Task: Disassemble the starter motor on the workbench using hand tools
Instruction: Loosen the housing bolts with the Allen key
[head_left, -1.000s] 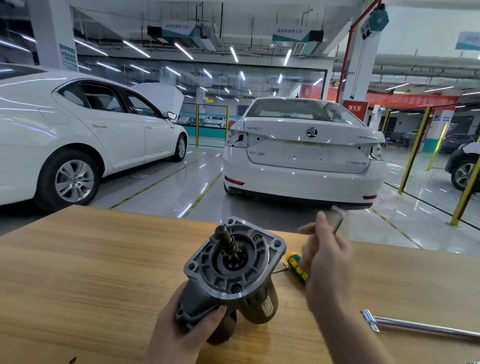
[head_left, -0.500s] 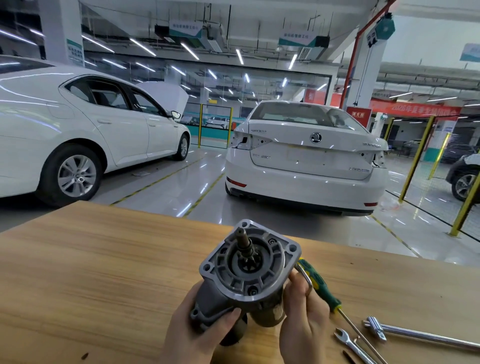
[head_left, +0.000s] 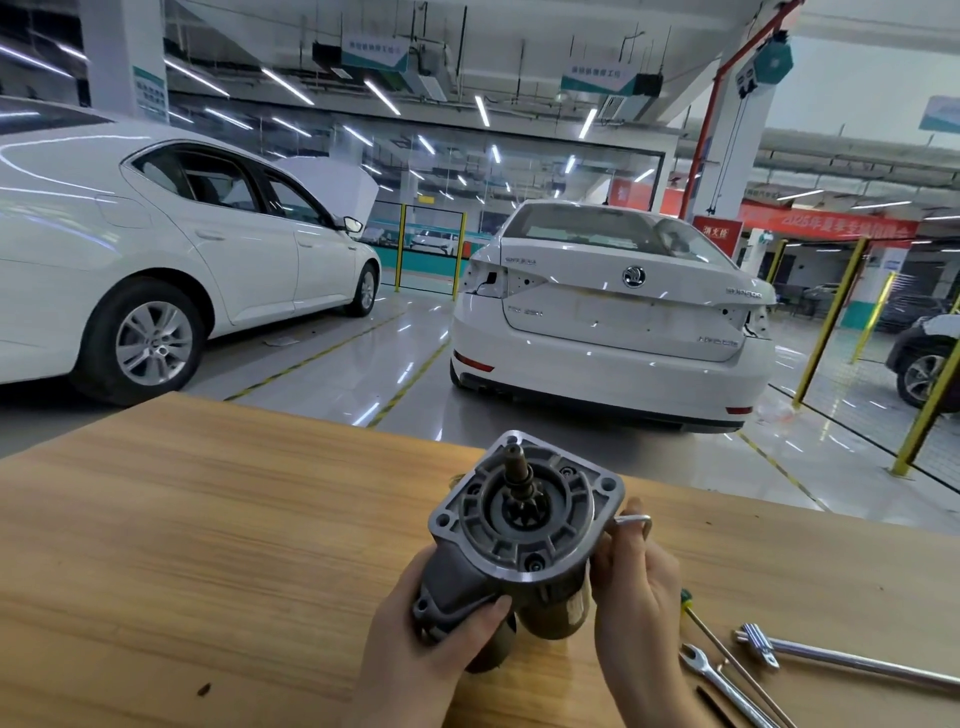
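The left grip (head_left: 441, 639) is clasping the starter motor (head_left: 524, 525) from beneath, over the desk (head_left: 208, 545), pinion end up. The right grip (head_left: 636, 587), touching the motor's right side, is curling round a small wrench (head_left: 636, 521) beside the flange.

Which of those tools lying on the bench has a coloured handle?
The screwdriver, beside the right hand: its handle is green and yellow. The open-end wrench and long bar are bare silver metal.

Right hand (head_left: 636, 587) brought the wrench (head_left: 631, 517) down beside the starter motor (head_left: 524, 530).
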